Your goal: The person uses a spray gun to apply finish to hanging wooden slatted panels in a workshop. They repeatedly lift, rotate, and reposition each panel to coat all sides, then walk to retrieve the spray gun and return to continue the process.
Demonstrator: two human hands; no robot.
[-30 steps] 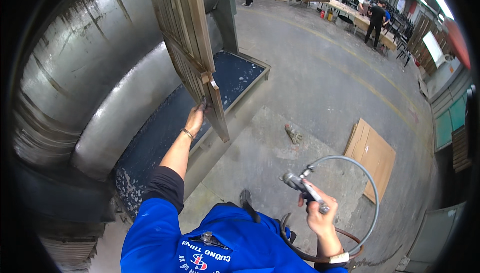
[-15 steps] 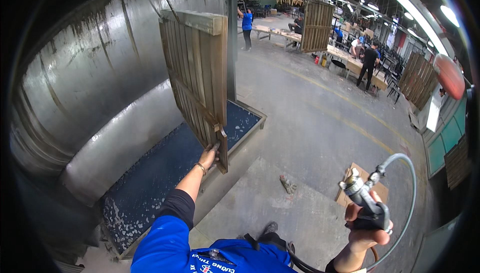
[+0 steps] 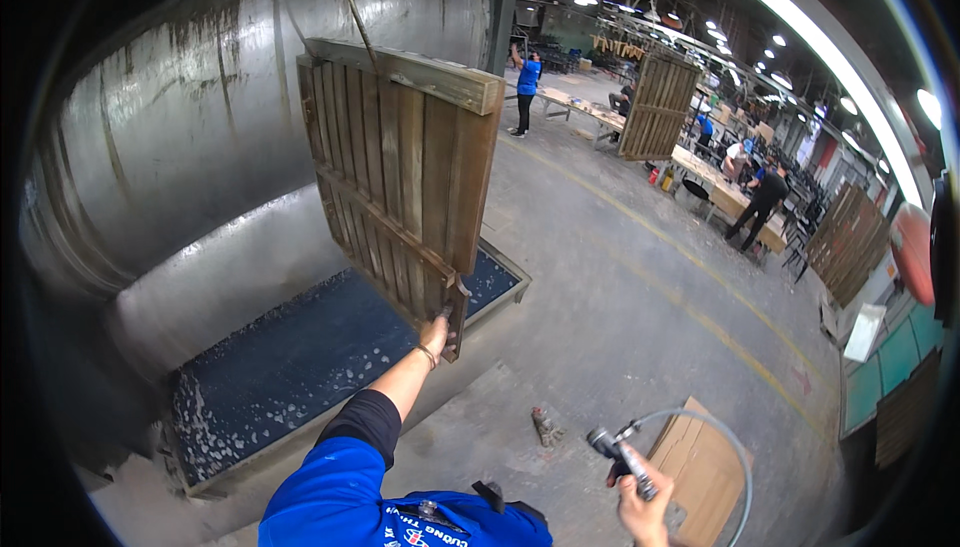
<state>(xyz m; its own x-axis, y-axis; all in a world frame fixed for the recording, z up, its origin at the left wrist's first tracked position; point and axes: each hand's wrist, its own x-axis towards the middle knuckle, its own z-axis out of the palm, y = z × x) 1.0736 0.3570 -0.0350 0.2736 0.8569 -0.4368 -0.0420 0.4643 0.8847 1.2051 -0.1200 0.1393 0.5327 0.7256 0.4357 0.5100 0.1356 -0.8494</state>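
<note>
A brown slatted wooden panel (image 3: 405, 162) hangs from thin cords over a trough, tilted toward me. My left hand (image 3: 437, 334) reaches out to its lower near corner, fingers closed round the edge board. In my right hand (image 3: 645, 502), low on the right, is a spray gun (image 3: 625, 455) with a metal head that points left. A grey hose (image 3: 740, 437) curves from the gun round the right side of that hand.
Dark liquid with pale floating flecks fills the trough (image 3: 527, 282), below a stained metal wall (image 3: 190, 97). A glove (image 3: 547, 427) and flattened cardboard (image 3: 705, 467) lie on the concrete floor. Several people work at long tables (image 3: 725, 187) beyond; another slatted panel (image 3: 660, 107) hangs there.
The wooden panel has turned so more of its slatted face shows, with my left hand still on its corner. My right hand and the spray gun have moved lower and to the left.
</note>
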